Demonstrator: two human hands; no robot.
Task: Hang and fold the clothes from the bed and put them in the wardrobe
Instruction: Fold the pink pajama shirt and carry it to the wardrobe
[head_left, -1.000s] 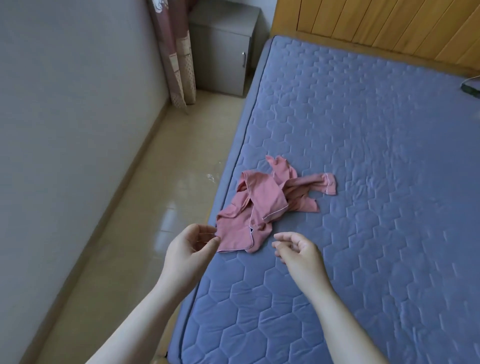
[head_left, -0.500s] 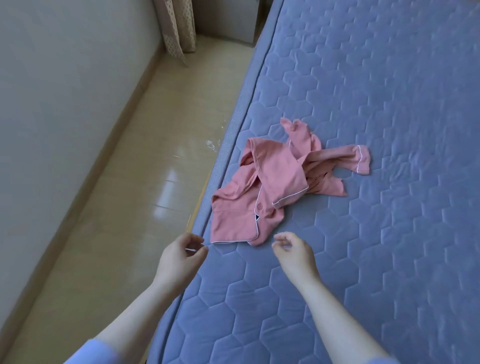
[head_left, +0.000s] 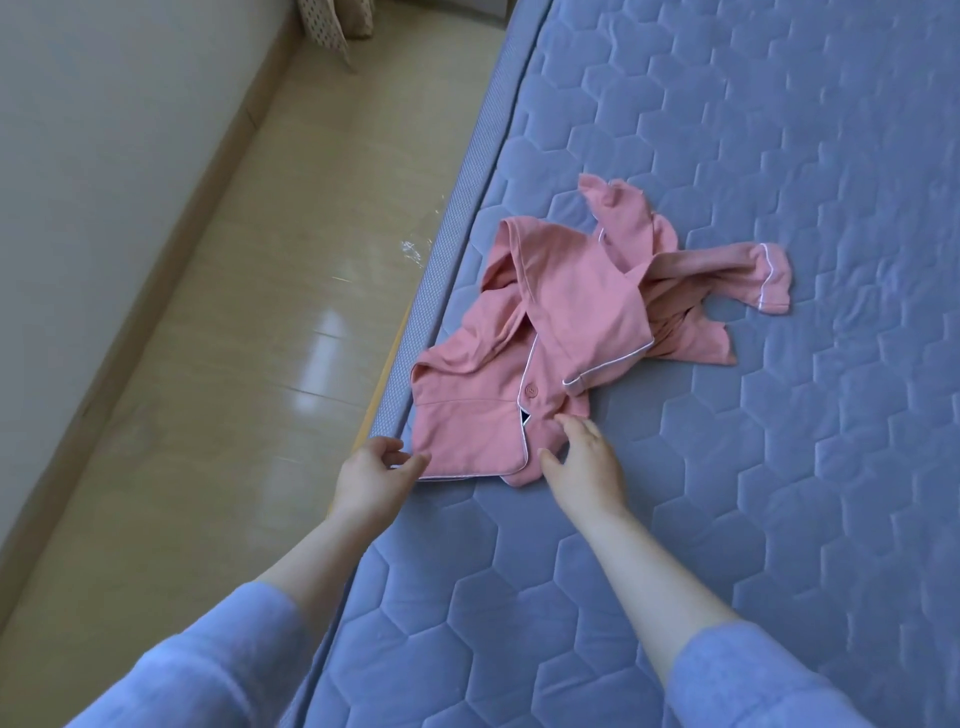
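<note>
Pink pyjama shirt (head_left: 566, 332) lies crumpled on the bed (head_left: 779, 467), close to the bed's edge by the floor (head_left: 234, 364), with 1 sleeve flung toward the bed's middle. Left hand (head_left: 374, 475) sits at that edge, its fingers (head_left: 395, 446) curled at the shirt's hem corner; I cannot tell whether they pinch it. Right hand (head_left: 587, 462) rests on the hem further onto the bed, spread and relaxed.

bedroom, home | quilted blue bed (head_left: 727, 519) | tiled floor (head_left: 249, 322) | curtain (head_left: 332, 26)
</note>
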